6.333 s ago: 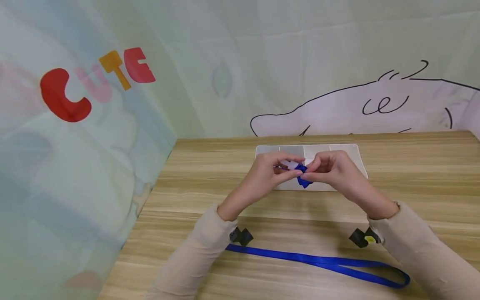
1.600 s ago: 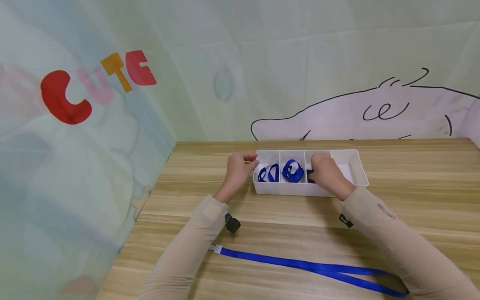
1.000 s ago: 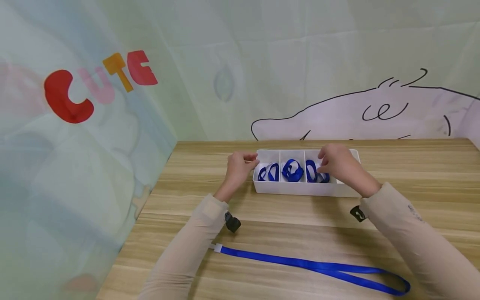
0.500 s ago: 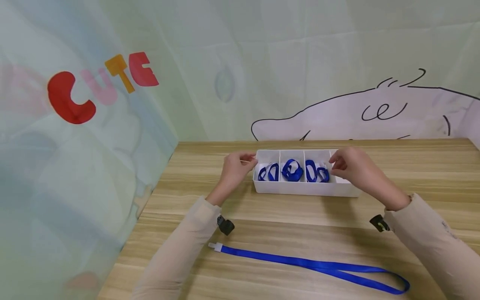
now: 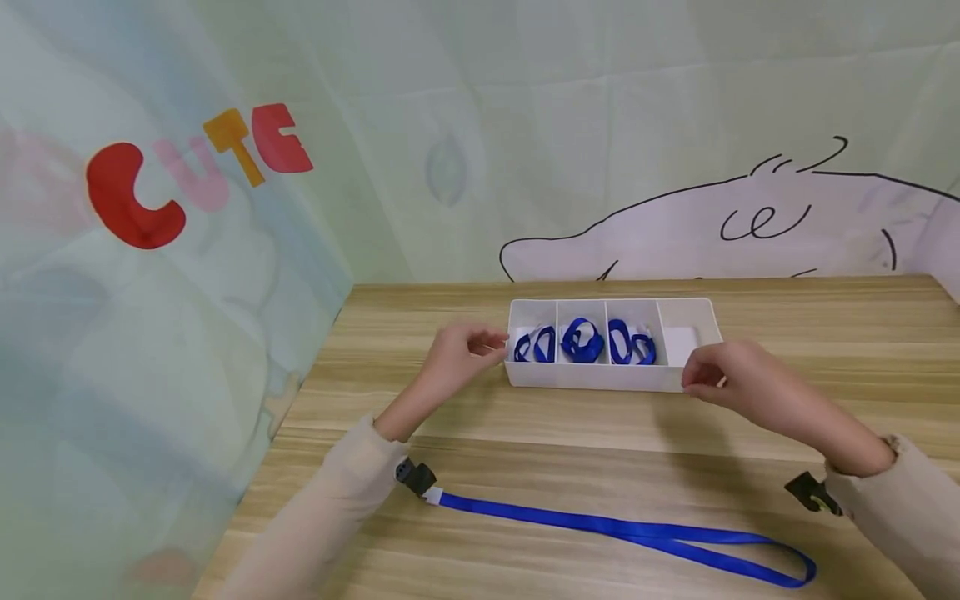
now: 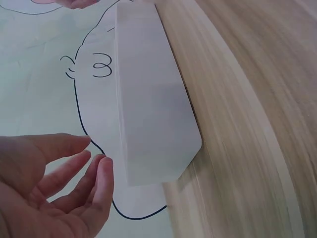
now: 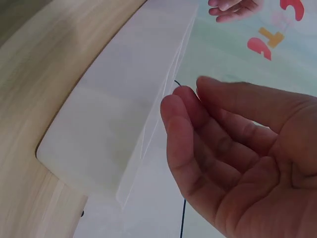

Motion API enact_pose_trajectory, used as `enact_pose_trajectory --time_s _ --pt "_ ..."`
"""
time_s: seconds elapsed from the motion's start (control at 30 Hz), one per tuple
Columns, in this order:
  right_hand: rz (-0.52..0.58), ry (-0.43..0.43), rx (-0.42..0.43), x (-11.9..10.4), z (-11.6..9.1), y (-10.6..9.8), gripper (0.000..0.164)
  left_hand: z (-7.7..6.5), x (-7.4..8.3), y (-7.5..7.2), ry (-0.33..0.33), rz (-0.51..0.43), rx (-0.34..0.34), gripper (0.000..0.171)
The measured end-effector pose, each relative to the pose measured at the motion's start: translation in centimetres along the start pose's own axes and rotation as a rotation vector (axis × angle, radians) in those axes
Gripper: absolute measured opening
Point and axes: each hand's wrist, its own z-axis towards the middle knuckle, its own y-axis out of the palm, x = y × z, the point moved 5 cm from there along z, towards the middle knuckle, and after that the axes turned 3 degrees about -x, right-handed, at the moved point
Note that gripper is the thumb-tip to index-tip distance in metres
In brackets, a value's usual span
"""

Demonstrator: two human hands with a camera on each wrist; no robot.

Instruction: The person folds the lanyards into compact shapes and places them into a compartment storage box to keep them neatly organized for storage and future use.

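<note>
A white box (image 5: 600,377) with side-by-side compartments stands at the back of the table. Coiled blue lanyards lie in its three left compartments: a left coil (image 5: 546,343), a middle coil (image 5: 588,350) and a third coil (image 5: 612,337). The rightmost compartment (image 5: 682,337) shows a white floor. My left hand (image 5: 453,367) is by the box's left end, fingers loosely bent, holding nothing. My right hand (image 5: 753,379) hovers at the front right corner, fingers loosely curled around nothing, as the right wrist view shows. Another blue lanyard (image 5: 570,518) lies stretched out before the box.
The wooden table (image 5: 420,333) meets a printed backdrop cloth (image 5: 570,167) behind the box and on the left. Small black wrist cameras hang beneath both sleeves; the left camera (image 5: 415,475) overlaps the clip end of the stretched lanyard.
Earlier both hands held a blue lanyard bundle above the box. My right hand put it into the third compartment, then drew back right and frontward. My left hand has lately moved back a little.
</note>
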Motion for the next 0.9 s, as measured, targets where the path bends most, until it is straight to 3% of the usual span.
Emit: enact_pose_trajectory --time_s 0.3,0.53,0.77,0.9 --pt "-0.04 -0.102 -0.13 1.5 -3.5 1.5 0.012 -3.3 0.5 -0.9 0.063 0.063 -0.108 0.014" --pt "0.006 -0.153 -0.171 3.1 -6.2 2.9 0.012 -6.2 0.5 -0.9 0.133 0.134 -0.228 0.012" --pt "0.005 -0.194 -0.165 4.2 -8.2 3.7 0.017 -8.4 -1.1 -0.8 0.19 0.216 -0.327 0.012" --pt "0.007 -0.123 -0.196 5.1 -8.9 4.3 0.017 -9.4 -2.3 -0.5 0.176 0.238 -0.389 0.014"
